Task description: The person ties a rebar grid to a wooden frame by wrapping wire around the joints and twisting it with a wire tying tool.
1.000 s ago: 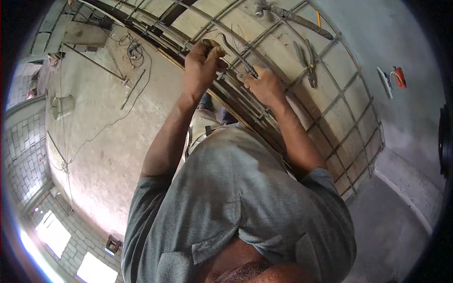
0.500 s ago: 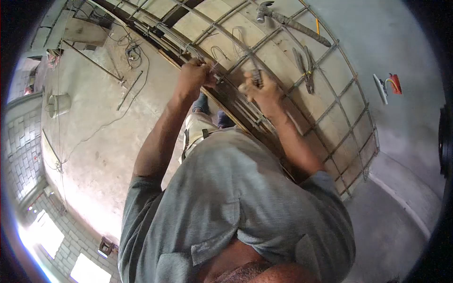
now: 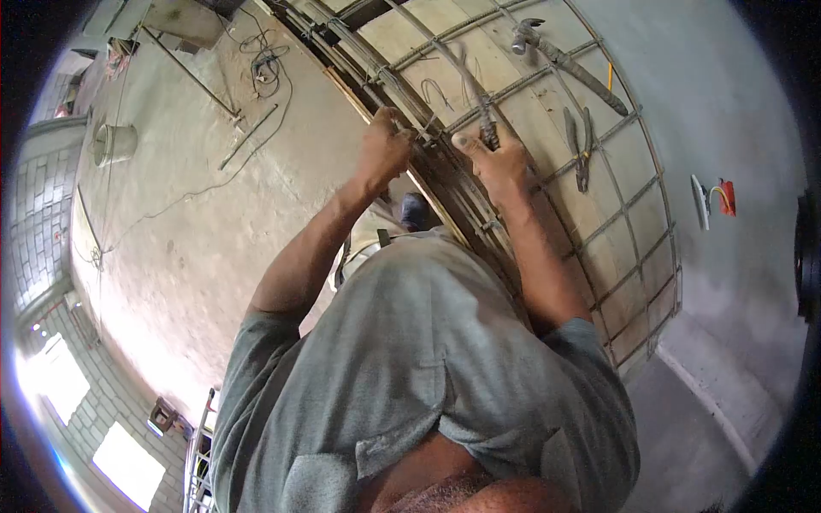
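Observation:
My right hand (image 3: 498, 162) is wrapped round the dark grip of a hooked metal tool (image 3: 484, 107), whose thin shaft points up and away over the grid. To its left, my left hand (image 3: 386, 152) is closed at the edge bars of the rebar grid (image 3: 629, 205); what its fingers hold is too small to make out. Beyond the tool, a bent piece of wire (image 3: 438, 92) lies on the boards. A hammer with a wrapped handle (image 3: 573, 68) and long-handled pliers (image 3: 580, 150) rest on the grid to the right.
Under the grid are wooden boards (image 3: 547, 111). On the floor to the left are a tangled cable (image 3: 267, 68), a short rod (image 3: 248, 137) and a bucket (image 3: 115, 144). A grey wall (image 3: 727, 103) with a red box (image 3: 727, 197) stands at the right.
The view has shifted, moving the grid and floor in the frame. My left hand now sits lower at the edge bars. The tool's hook has swung away from my left hand and points upward.

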Motion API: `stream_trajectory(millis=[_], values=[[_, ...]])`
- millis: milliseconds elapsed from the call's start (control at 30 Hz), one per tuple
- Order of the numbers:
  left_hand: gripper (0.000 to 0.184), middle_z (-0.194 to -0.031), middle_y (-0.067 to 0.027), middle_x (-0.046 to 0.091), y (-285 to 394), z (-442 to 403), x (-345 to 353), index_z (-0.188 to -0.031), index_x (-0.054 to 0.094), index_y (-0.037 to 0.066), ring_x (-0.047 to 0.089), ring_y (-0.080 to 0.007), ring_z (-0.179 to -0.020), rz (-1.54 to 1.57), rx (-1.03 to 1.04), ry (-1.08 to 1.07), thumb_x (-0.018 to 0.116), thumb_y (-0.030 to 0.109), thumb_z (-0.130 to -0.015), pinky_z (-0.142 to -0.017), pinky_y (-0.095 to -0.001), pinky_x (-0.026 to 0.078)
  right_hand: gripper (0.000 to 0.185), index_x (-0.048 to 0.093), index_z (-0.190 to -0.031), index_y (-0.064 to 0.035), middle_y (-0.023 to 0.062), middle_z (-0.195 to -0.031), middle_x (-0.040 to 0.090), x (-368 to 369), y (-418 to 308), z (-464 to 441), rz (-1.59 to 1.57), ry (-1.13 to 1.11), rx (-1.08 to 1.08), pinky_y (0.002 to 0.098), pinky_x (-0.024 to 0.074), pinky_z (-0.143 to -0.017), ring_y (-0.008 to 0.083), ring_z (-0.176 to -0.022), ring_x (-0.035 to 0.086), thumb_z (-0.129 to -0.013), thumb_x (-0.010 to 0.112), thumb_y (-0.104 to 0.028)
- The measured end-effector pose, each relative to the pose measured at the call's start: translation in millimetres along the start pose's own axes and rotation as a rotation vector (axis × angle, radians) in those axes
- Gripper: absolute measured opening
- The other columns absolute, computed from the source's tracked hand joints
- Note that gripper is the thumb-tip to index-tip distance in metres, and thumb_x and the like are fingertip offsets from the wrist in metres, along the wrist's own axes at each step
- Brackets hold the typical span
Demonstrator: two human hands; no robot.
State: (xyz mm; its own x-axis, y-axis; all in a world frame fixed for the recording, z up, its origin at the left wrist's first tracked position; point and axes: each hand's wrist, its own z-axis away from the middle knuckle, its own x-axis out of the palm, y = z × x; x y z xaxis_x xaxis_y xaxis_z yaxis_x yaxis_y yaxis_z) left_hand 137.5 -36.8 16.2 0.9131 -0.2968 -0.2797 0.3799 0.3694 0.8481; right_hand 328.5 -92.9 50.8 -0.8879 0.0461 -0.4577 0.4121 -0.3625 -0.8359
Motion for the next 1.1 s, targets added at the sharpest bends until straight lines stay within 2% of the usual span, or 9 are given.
stream_trajectory(millis=[67, 167, 300, 367, 433, 533, 667, 767, 1100], values=[[0.046, -0.081, -0.0266, 0.066, -14, -4, 3, -0.124, 0.046, -0.006, 0.068, -0.0377, -0.074, -0.261, 0.333, 0.08, 0.055, 0.015, -0.085, -0.064, -0.0454, 0.053, 0.046, 0.065, -0.09, -0.0015, 0.0043, -0.075, 0.061, 7, 12, -3, -0.48, 0.016, -0.006, 0.0296, 0.0436, -0.056, 0.0115, -0.061, 0.054, -0.077, 0.08, -0.043], [0.045, -0.089, -0.0298, 0.065, 16, 23, 7, -0.123, 0.048, -0.004, 0.065, -0.0428, -0.089, -0.422, 0.252, 0.017, 0.056, 0.017, -0.084, -0.077, -0.0475, 0.051, 0.04, 0.061, -0.084, -0.003, 0.002, -0.069, 0.059, 14, 9, -5, -0.608, -0.057, -0.014, 0.0246, 0.0392, -0.052, 0.0081, -0.057, 0.049, -0.082, 0.075, -0.04], [0.05, -0.084, -0.0202, 0.067, -17, 3, 8, -0.129, 0.048, 0.002, 0.066, -0.0281, -0.07, -0.495, 0.45, 0.18, 0.061, 0.031, -0.091, -0.062, -0.0389, 0.053, 0.034, 0.059, -0.085, -0.0039, 0.0001, -0.062, 0.055, 7, -4, -8, -0.501, -0.091, 0.043, 0.0246, 0.0392, -0.047, 0.0082, -0.052, 0.049, -0.087, 0.069, -0.036], [0.065, -0.084, -0.0195, 0.067, 15, 16, -27, -0.139, 0.039, 0.0, 0.064, -0.0237, -0.059, -0.067, -0.065, -0.081, 0.061, 0.041, -0.092, -0.05, -0.0337, 0.051, 0.032, 0.059, -0.087, -0.0042, 0.0008, -0.063, 0.055, -3, 5, -18, -0.425, -0.18, 0.093, 0.024, 0.0383, -0.047, 0.0083, -0.053, 0.049, -0.088, 0.068, -0.034], [0.074, -0.082, -0.0173, 0.067, 1, 9, -59, -0.141, 0.034, -0.001, 0.06, -0.0188, -0.051, 0.105, -0.078, -0.001, 0.06, 0.047, -0.092, -0.043, -0.0296, 0.048, 0.028, 0.058, -0.088, -0.005, 0.0016, -0.065, 0.055, -10, 20, -33, -0.45, -0.358, 0.165, 0.0227, 0.0364, -0.044, 0.0083, -0.053, 0.049, -0.088, 0.068, -0.032], [0.067, -0.087, -0.0136, 0.066, -10, 13, -102, -0.135, 0.044, -0.001, 0.063, -0.0168, -0.062, 0.193, -0.082, 0.08, 0.058, 0.048, -0.093, -0.053, -0.0278, 0.051, 0.024, 0.06, -0.089, -0.0016, 0.0024, -0.065, 0.057, -23, 23, -49, -0.411, -0.461, 0.085, 0.0239, 0.0379, -0.044, 0.0089, -0.051, 0.05, -0.091, 0.064, -0.025], [0.058, -0.084, -0.0131, 0.066, -34, 26, -127, -0.131, 0.047, -0.004, 0.061, -0.0169, -0.06, 0.283, -0.102, 0.159, 0.058, 0.04, -0.094, -0.051, -0.0272, 0.05, 0.03, 0.06, -0.09, -0.0021, 0.002, -0.066, 0.057, -22, 29, -68, -0.61, -0.634, 0.072, 0.0236, 0.0376, -0.043, 0.0093, -0.052, 0.05, -0.09, 0.067, -0.031], [0.056, -0.084, -0.0129, 0.066, -57, 36, -131, -0.129, 0.049, -0.003, 0.062, -0.017, -0.06, 0.334, -0.156, 0.17, 0.058, 0.04, -0.095, -0.052, -0.0272, 0.05, 0.033, 0.058, -0.095, -0.005, 0.0011, -0.068, 0.058, -17, 31, -75, -0.513, -0.848, 0.192, 0.021, 0.0348, -0.042, 0.0078, -0.055, 0.051, -0.09, 0.068, -0.036], [0.05, -0.086, -0.0125, 0.066, -76, 40, -127, -0.122, 0.052, -0.003, 0.062, -0.0173, -0.065, 0.414, -0.233, 0.132, 0.06, 0.038, -0.094, -0.056, -0.0293, 0.051, 0.028, 0.057, -0.094, -0.0077, 0.0005, -0.067, 0.06, -11, 49, -78, -0.546, -0.871, 0.33, 0.0219, 0.0369, -0.038, 0.0085, -0.054, 0.055, -0.092, 0.066, -0.034]])
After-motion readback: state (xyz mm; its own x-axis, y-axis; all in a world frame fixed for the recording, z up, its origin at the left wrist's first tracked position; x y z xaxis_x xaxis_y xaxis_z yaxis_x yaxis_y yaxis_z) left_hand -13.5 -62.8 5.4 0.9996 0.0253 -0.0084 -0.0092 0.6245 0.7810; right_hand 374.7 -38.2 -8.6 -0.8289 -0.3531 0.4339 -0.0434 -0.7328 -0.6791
